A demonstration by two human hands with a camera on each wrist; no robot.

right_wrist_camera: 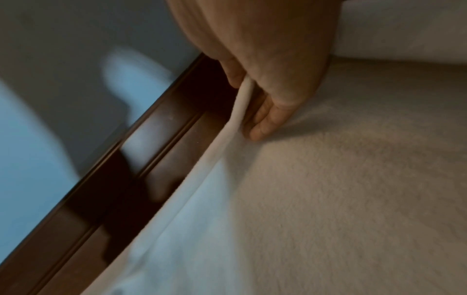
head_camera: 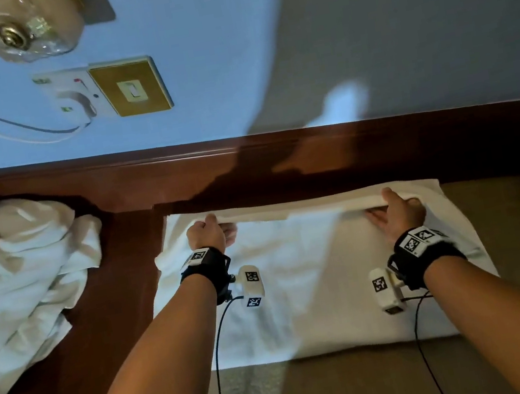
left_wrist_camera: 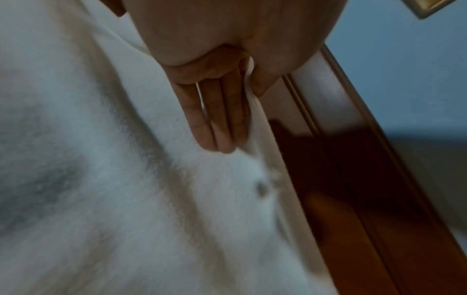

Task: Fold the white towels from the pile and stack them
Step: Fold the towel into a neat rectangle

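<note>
So the white towel (head_camera: 302,293) is spread flat on the tan surface right in front of the person, long axis running left to right, with its far edge lifted off the rest near the wooden ledge (head_camera: 313,153). Both hands sit at that far edge about equally far out: left hand (head_camera: 207,235) pinches it thumb-over-fingers near the left corner, right hand (head_camera: 398,211) does the same near the right. Leftover pile (head_camera: 13,272) is off to the left, well apart.
</note>
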